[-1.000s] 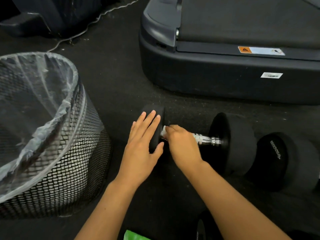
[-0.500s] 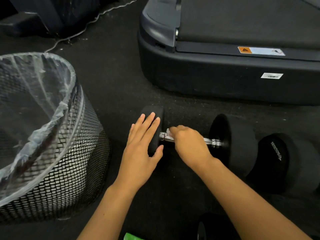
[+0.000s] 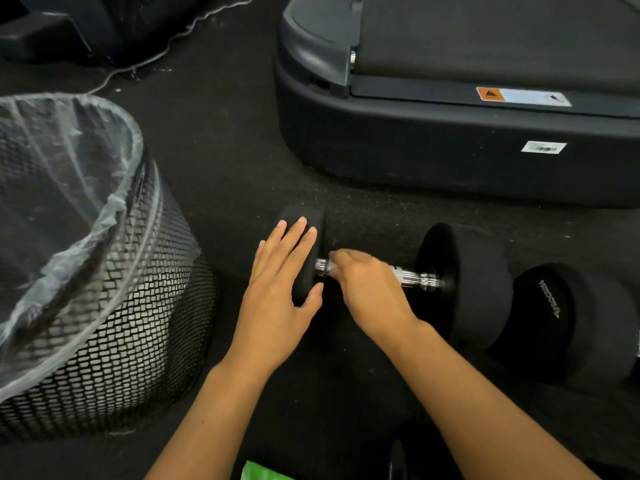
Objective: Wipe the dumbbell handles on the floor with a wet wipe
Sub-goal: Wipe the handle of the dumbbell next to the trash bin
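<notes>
A black dumbbell (image 3: 464,282) lies on the dark floor, its chrome handle (image 3: 415,277) running left to right. My left hand (image 3: 280,285) rests flat, fingers spread, on the dumbbell's left weight head (image 3: 303,216). My right hand (image 3: 367,289) is closed over the left part of the handle, with a bit of white wet wipe (image 3: 332,259) showing at its fingertips. The hand is blurred by motion. A second black dumbbell (image 3: 571,320) lies just right of the first, its handle out of sight.
A black mesh bin (image 3: 114,327) with a clear liner stands at the left. The treadmill base (image 3: 450,140) fills the far right. A green packet (image 3: 263,472) pokes in at the bottom edge, beside another dark weight (image 3: 398,459). A cable (image 3: 166,50) runs across the far floor.
My right hand slid right along the handle, then back left toward the left weight head. My left hand stayed on that head.
</notes>
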`<action>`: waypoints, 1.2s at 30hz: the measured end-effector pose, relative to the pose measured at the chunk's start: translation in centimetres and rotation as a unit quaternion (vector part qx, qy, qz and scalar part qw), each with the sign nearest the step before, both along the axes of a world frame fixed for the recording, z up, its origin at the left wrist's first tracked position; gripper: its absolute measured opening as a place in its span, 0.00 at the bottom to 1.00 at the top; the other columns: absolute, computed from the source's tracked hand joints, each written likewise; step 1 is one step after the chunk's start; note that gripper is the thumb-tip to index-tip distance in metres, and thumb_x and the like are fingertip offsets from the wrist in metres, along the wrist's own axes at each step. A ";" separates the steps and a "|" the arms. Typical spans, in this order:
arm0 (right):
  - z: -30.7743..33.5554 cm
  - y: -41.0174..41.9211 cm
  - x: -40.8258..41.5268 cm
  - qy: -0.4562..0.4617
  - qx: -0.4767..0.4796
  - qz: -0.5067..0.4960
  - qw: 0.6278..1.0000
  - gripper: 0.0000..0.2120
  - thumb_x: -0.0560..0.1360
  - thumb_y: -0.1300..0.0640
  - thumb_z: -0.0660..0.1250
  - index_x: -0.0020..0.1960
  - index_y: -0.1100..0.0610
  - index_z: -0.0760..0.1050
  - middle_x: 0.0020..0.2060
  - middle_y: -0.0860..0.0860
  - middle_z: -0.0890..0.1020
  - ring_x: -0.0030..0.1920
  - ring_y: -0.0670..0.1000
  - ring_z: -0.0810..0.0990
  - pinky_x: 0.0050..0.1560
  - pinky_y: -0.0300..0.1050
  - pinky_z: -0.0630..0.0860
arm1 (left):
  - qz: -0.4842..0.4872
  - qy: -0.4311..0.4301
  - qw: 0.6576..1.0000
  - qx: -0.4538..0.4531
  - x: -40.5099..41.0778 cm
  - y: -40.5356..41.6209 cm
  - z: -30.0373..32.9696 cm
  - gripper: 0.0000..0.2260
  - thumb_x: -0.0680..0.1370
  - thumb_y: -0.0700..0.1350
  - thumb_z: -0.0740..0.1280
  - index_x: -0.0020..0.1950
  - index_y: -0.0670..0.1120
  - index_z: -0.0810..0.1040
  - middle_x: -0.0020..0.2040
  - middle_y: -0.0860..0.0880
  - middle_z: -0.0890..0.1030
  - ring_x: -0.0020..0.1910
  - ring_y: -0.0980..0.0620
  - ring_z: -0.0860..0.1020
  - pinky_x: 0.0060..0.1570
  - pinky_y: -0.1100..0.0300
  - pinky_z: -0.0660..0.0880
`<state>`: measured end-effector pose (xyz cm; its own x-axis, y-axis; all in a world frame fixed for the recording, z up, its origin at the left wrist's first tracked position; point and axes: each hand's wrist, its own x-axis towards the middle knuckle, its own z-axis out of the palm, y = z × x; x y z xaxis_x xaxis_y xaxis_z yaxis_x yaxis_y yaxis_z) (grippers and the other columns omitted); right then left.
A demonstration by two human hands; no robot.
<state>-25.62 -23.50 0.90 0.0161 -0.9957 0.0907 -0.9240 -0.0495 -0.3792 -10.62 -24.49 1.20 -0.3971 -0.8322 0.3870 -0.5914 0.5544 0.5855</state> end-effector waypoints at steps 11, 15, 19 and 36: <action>-0.8 0.8 0.8 0.038 -0.029 0.009 0.999 0.21 0.70 0.69 0.67 0.63 0.64 0.73 0.58 0.60 0.78 0.60 0.59 0.76 0.64 0.48 0.67 | -0.006 -0.002 1.000 0.002 0.1 0.0 0.2 0.33 0.71 0.40 0.72 0.73 0.48 0.62 0.74 0.54 0.61 0.75 0.57 0.51 0.73 0.57 0.46; -0.4 0.5 0.3 0.033 -0.015 -0.006 0.999 0.15 0.75 0.65 0.62 0.62 0.60 0.73 0.58 0.55 0.78 0.59 0.55 0.75 0.59 0.41 0.69 | -0.008 -0.004 1.000 -0.003 0.2 0.2 0.0 0.33 0.71 0.40 0.72 0.73 0.48 0.62 0.74 0.54 0.61 0.75 0.57 0.51 0.73 0.57 0.45; -0.6 0.1 2.2 0.037 -0.018 -0.016 0.999 0.19 0.74 0.66 0.61 0.65 0.62 0.71 0.60 0.58 0.77 0.62 0.56 0.74 0.68 0.48 0.63 | -0.003 0.002 1.000 0.000 0.0 0.0 0.2 0.34 0.71 0.39 0.72 0.73 0.49 0.62 0.74 0.54 0.61 0.75 0.57 0.51 0.73 0.56 0.46; 0.1 0.6 -0.5 0.037 -0.015 -0.043 0.998 0.15 0.76 0.67 0.58 0.61 0.59 0.72 0.57 0.54 0.78 0.58 0.54 0.76 0.67 0.44 0.63 | -0.007 0.001 1.000 0.001 0.0 0.1 0.2 0.33 0.72 0.40 0.71 0.73 0.49 0.61 0.74 0.55 0.60 0.75 0.58 0.50 0.73 0.58 0.45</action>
<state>-26.09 -22.93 1.02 -0.0619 -0.9907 0.1214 -0.9507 0.0215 -0.3095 -10.66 -24.42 1.37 -0.4073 -0.8276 0.3864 -0.5826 0.5612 0.5879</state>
